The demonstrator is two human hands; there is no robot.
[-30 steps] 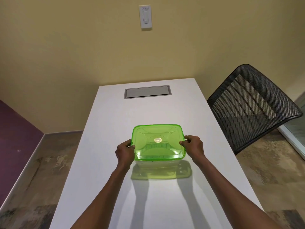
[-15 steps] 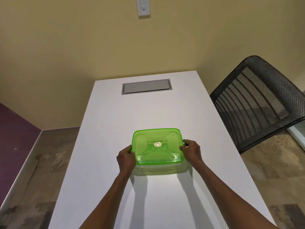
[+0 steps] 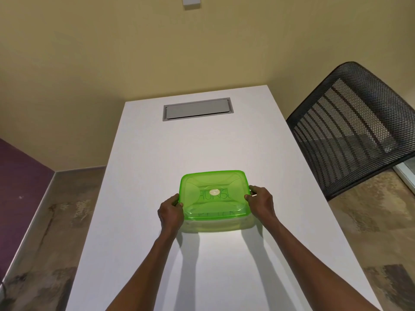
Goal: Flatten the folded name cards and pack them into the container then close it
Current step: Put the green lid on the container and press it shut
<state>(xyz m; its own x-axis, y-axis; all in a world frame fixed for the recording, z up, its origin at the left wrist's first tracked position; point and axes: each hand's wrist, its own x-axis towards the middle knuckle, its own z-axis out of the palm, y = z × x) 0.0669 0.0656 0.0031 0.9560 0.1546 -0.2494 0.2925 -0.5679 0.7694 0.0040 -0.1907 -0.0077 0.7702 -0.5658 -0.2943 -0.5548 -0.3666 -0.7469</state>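
Left hand and right hand fingers clamped on green lid edges; lid atop container; white table.

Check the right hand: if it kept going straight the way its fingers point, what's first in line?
The right hand points inward, toward the left, and already touches the translucent green plastic lid at its right edge, so the lid comes first. Beyond it, across the container, is the left hand.

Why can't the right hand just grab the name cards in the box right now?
Probably it can't: the green lid covers the container, with the name cards underneath. Both the right hand and left hand grip the lid's sides.
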